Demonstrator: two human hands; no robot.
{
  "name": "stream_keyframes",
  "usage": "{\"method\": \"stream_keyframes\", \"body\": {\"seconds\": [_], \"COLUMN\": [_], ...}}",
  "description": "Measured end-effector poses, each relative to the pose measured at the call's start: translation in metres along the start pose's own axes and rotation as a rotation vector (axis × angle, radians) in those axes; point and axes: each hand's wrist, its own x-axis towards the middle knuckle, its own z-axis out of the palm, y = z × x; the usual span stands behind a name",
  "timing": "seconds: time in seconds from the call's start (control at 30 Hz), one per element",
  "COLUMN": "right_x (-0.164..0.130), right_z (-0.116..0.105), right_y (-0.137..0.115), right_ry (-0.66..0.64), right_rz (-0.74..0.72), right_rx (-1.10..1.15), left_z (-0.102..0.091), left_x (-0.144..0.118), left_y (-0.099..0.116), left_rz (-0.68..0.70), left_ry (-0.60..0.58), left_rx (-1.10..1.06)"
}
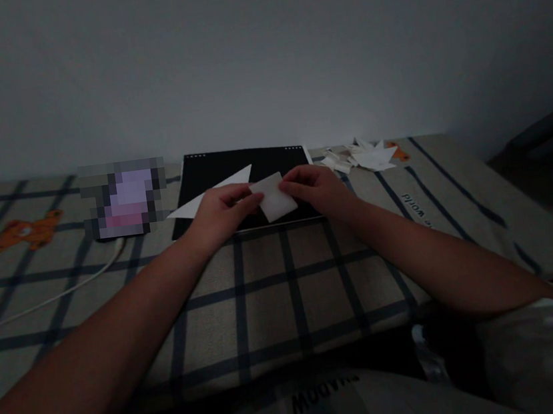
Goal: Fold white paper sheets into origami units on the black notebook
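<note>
Dimly: left hand (221, 208) and right hand (315, 189) each pinch an edge of a small white paper piece (275, 197) | over a black board (243, 177) on the checked bed (276, 287) | white triangle (214, 191) under the left hand | paper scraps (364, 156) far right.

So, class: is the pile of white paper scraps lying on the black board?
No: the paper scraps lie on the checked cloth to the right of the black board, apart from it.
</note>
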Motion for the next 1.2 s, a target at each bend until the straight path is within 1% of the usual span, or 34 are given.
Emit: {"method": "stream_keyframes", "body": {"seconds": [0.1, 0.17, 0.4, 0.57, 0.73, 0.8, 1.0, 1.1, 1.2], "right_x": [0.000, 0.000, 0.001, 0.003, 0.004, 0.004, 0.003, 0.003, 0.004], "right_z": [0.000, 0.001, -0.001, -0.001, -0.002, -0.002, -0.001, 0.000, 0.001], "right_y": [0.000, 0.000, 0.002, 0.006, 0.008, 0.008, 0.005, 0.003, 0.002], "right_ry": [-0.032, -0.035, -0.014, -0.018, -0.038, -0.033, -0.031, 0.005, -0.022], "right_rz": [0.003, 0.013, 0.023, 0.012, 0.016, 0.020, 0.018, 0.033, 0.095], "right_rx": [-0.016, -0.028, -0.019, -0.048, -0.088, -0.098, -0.071, 0.001, 0.124], "left_z": [-0.001, -0.001, -0.001, -0.002, -0.002, -0.002, -0.001, -0.003, -0.005], "left_x": [0.001, 0.002, 0.003, 0.003, 0.003, 0.002, 0.001, 0.004, 0.005], "left_y": [0.000, -0.001, -0.003, 0.001, 0.006, 0.007, 0.004, 0.001, -0.001], "left_rz": [-0.004, -0.002, -0.021, -0.012, 0.018, 0.008, -0.006, 0.016, 0.025], "left_ry": [0.070, 0.075, 0.027, -0.012, -0.057, -0.056, -0.008, 0.076, 0.166], "left_rx": [-0.010, -0.006, 0.055, 0.128, 0.139, 0.151, 0.179, 0.175, 0.147]}}
